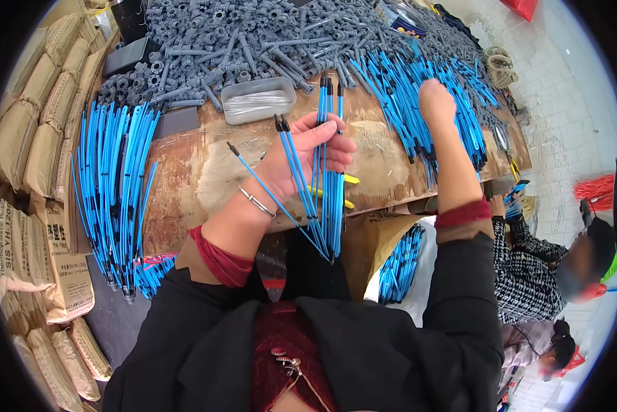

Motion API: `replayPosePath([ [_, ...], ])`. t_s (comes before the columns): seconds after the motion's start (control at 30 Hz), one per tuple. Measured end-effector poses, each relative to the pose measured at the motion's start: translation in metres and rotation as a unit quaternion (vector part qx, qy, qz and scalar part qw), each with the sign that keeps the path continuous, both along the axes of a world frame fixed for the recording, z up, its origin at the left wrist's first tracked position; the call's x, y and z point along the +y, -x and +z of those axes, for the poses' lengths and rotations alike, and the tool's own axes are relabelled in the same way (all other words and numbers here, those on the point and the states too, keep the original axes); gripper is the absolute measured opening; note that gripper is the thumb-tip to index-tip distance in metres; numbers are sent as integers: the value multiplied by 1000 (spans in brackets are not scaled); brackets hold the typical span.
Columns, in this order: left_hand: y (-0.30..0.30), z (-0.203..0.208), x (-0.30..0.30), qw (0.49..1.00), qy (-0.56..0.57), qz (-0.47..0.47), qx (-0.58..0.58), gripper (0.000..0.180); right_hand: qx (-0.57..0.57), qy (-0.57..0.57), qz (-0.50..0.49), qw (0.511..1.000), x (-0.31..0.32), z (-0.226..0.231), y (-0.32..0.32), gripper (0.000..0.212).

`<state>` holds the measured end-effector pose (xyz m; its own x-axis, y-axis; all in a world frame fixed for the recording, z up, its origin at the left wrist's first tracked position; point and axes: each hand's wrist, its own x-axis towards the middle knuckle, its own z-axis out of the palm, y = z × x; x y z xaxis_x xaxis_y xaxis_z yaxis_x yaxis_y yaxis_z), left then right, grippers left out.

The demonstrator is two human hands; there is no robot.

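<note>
My left hand (330, 141) is closed around a bundle of thin blue rods with black tips (332, 206), which hangs down past the table's front edge. One blue rod (267, 187) slants away from the others across my left wrist. Over at the right pile of blue rods (397, 103), my right hand (437, 103) is curled closed at the upper part. Its fingertips are partly hidden, so whatever it grips cannot be made out. Yellow tool handles (350, 180) show behind the held bundle.
Grey plastic parts (219, 51) heap along the back. A clear tray (252, 119) contains thin metal pins (257, 103). More blue rods (116, 185) overhang the table (178, 185) at left, beside stacked brown sacks (44, 137). A sack of rods (401, 264) stands below. People (531, 268) are at right.
</note>
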<state>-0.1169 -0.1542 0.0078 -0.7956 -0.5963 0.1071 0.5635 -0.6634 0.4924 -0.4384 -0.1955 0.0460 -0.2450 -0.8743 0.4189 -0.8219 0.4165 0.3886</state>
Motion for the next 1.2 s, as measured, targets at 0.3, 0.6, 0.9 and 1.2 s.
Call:
replayPosePath([
  [0.3,0,7,7,997,-46,53,8,12,-586,-78,271,760,142,62,-135,24],
  [0.6,-2,-10,-5,994,9,59,92,13,-615,-139,193,751,140,17,-165,25],
  [0.9,8,-15,-2,952,176,130,-213,15,-170,-64,-4,983,18,-12,-44,31],
  [1.2,4,17,12,984,59,162,-53,40,-115,20,11,993,-38,-54,3,31],
])
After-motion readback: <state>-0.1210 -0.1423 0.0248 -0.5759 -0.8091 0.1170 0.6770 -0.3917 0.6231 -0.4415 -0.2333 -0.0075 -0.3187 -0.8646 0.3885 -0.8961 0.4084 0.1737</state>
